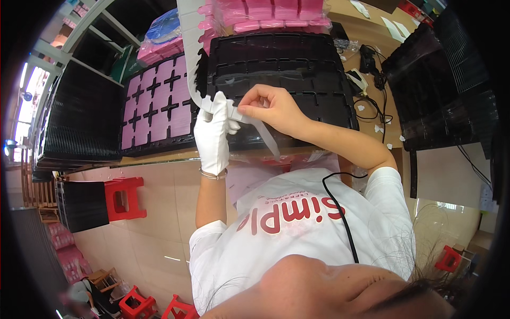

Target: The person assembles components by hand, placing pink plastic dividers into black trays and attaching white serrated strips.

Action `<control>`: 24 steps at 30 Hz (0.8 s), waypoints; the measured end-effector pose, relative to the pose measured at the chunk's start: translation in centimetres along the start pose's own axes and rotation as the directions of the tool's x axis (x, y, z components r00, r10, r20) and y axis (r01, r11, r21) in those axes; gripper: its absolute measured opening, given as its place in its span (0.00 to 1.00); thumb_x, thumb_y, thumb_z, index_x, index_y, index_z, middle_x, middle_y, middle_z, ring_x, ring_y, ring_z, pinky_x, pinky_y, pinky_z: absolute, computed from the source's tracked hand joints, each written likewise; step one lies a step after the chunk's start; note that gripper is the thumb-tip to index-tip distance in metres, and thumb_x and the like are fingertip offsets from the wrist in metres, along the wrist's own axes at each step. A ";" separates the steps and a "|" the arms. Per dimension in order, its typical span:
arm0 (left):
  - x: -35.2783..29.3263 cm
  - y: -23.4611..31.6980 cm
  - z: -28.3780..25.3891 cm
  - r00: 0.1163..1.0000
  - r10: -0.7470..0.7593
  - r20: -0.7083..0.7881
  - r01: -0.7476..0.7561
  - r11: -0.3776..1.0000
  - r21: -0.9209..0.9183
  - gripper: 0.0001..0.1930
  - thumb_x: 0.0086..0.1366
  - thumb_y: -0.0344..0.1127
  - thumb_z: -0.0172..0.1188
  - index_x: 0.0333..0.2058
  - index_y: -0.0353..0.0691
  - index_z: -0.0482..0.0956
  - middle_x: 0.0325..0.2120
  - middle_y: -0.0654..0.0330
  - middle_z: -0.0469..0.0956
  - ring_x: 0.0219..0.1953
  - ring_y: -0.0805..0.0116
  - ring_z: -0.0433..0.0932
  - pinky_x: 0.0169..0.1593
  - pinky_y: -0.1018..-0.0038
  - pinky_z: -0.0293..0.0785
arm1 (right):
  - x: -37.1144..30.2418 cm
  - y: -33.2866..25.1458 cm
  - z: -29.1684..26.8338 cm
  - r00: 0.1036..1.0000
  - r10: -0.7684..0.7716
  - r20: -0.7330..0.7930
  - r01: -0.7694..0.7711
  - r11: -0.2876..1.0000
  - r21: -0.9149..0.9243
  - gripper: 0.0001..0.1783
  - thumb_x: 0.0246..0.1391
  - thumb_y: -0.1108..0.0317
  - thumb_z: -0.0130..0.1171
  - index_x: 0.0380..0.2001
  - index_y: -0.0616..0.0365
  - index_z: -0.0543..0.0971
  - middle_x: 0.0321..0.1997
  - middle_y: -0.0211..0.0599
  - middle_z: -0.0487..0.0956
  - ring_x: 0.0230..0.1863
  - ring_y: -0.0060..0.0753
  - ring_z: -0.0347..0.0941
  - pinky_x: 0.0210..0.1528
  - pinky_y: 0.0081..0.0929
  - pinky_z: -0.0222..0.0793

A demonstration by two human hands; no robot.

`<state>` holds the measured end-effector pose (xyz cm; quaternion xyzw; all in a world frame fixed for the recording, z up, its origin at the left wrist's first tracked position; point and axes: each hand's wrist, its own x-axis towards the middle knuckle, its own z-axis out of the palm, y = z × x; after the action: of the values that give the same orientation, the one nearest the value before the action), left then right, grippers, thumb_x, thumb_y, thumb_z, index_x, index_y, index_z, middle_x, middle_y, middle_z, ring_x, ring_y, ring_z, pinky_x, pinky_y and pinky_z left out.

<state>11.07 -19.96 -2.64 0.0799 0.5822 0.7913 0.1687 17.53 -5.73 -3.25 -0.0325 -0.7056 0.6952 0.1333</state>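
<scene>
A long white segmented strip (191, 58) comes down from the far edge and curves toward me into my hands. My left hand (212, 133), in a white glove, is closed on the strip near its lower bend. Just to the right, my bare right hand (276, 110) pinches the strip between thumb and fingers. From there a translucent tail (266, 139) hangs toward the table's near edge. Beneath and beyond my right hand lies a black plastic tray (276, 49) with dividers. To the left, another black tray holds pink flat pieces (156, 101) in its compartments.
Pink bagged stacks (276, 11) stand at the far side. Stacks of black trays rise at left (82, 114) and right (441, 69). Cables (378, 101) and white scraps lie on the table's right side. A red stool (125, 198) stands on the floor at left.
</scene>
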 end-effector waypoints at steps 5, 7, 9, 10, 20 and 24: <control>0.9 0.8 -2.0 0.996 0.090 -0.009 -0.089 0.991 0.104 0.12 0.62 0.41 0.62 0.29 0.38 0.76 0.22 0.66 0.76 0.18 0.84 0.68 0.22 0.86 0.61 | 0.6 -0.8 0.8 0.876 -0.428 0.224 0.476 0.845 -0.246 0.03 0.46 0.75 0.65 0.27 0.58 0.80 0.23 0.25 0.70 0.23 0.14 0.62 0.24 0.17 0.59; 1.5 1.1 -3.4 0.974 0.173 -0.147 -0.133 0.960 0.246 0.14 0.61 0.43 0.63 0.26 0.39 0.75 0.20 0.66 0.75 0.18 0.85 0.67 0.22 0.86 0.61 | 1.6 -0.9 0.9 0.907 -0.271 0.323 0.342 0.920 -0.189 0.04 0.46 0.72 0.65 0.28 0.58 0.80 0.22 0.24 0.70 0.23 0.14 0.62 0.24 0.17 0.57; 1.7 1.4 -5.1 0.949 0.215 -0.231 -0.147 0.949 0.281 0.15 0.60 0.43 0.65 0.22 0.41 0.74 0.16 0.69 0.71 0.17 0.86 0.64 0.22 0.88 0.57 | 3.9 -0.5 0.9 0.936 0.000 0.351 0.120 0.940 -0.318 0.06 0.47 0.69 0.65 0.28 0.58 0.81 0.19 0.23 0.69 0.22 0.14 0.61 0.24 0.17 0.57; 1.5 1.6 -5.6 0.950 0.207 -0.235 -0.139 0.950 0.279 0.15 0.60 0.43 0.65 0.21 0.41 0.73 0.16 0.69 0.71 0.16 0.86 0.63 0.22 0.88 0.57 | 5.2 0.5 0.8 0.912 0.061 0.405 0.075 0.947 -0.311 0.09 0.47 0.65 0.65 0.28 0.58 0.81 0.17 0.22 0.69 0.21 0.13 0.60 0.24 0.18 0.57; 0.5 1.0 -6.7 0.969 0.126 -0.211 -0.063 0.957 0.283 0.14 0.60 0.42 0.65 0.23 0.40 0.75 0.18 0.68 0.73 0.16 0.86 0.64 0.22 0.88 0.57 | 7.0 2.9 2.3 0.897 0.169 0.408 0.161 0.736 -0.657 0.08 0.41 0.66 0.64 0.24 0.59 0.78 0.19 0.35 0.76 0.23 0.31 0.74 0.29 0.29 0.68; 0.8 1.0 -6.1 0.971 0.126 -0.205 -0.069 0.962 0.264 0.13 0.60 0.42 0.65 0.23 0.40 0.75 0.17 0.68 0.73 0.16 0.87 0.62 0.21 0.87 0.55 | 6.5 3.3 2.5 0.918 0.107 0.381 0.173 0.758 -0.629 0.07 0.40 0.68 0.63 0.23 0.59 0.78 0.18 0.35 0.76 0.22 0.32 0.73 0.28 0.28 0.67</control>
<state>8.21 -25.38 -3.58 0.0417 0.6896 0.7211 0.0521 10.25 -6.61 -5.56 0.0767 -0.9149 0.3959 -0.0186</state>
